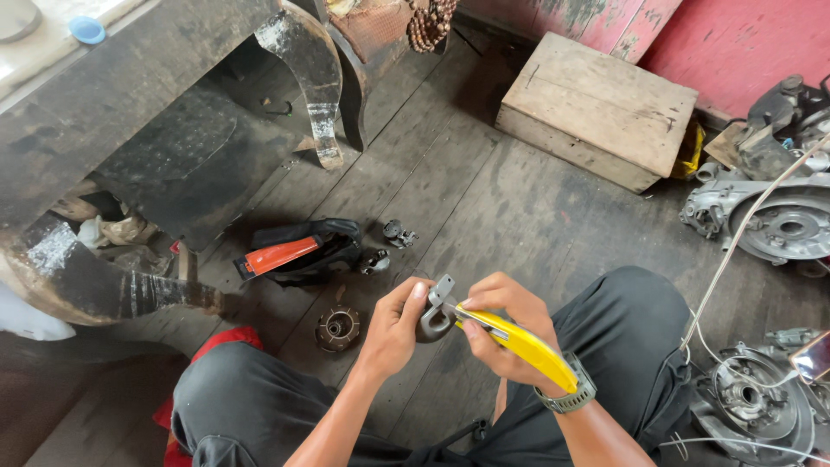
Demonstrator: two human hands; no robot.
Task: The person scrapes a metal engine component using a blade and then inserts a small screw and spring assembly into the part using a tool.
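Person sits on a dark plank floor (484, 199), knees apart, both hands near the centre of view. Left hand (393, 333) is clamped around a small grey metal part (435, 318), thumb on top, fingers curled under it. Right hand (506, 333) grips a yellow-handled tool (527, 346), fingers closed on the handle; the tool's tip touches the metal part. A watch with a metal band (571, 393) sits on the right wrist.

On the floor just beyond the hands: a round rusty gear-like part (337, 329) to the left, two small metal pieces (389, 246) farther out, and a black pouch (324, 255) with an orange-handled tool (277, 257) lying on it. Dark wooden furniture leg (316, 86) far left. Wooden box (596, 108) far right against a red wall (743, 39). Grey engine casing (778, 225) at the right edge, another round engine part (752, 402) near right, white cord (735, 251) running between them.
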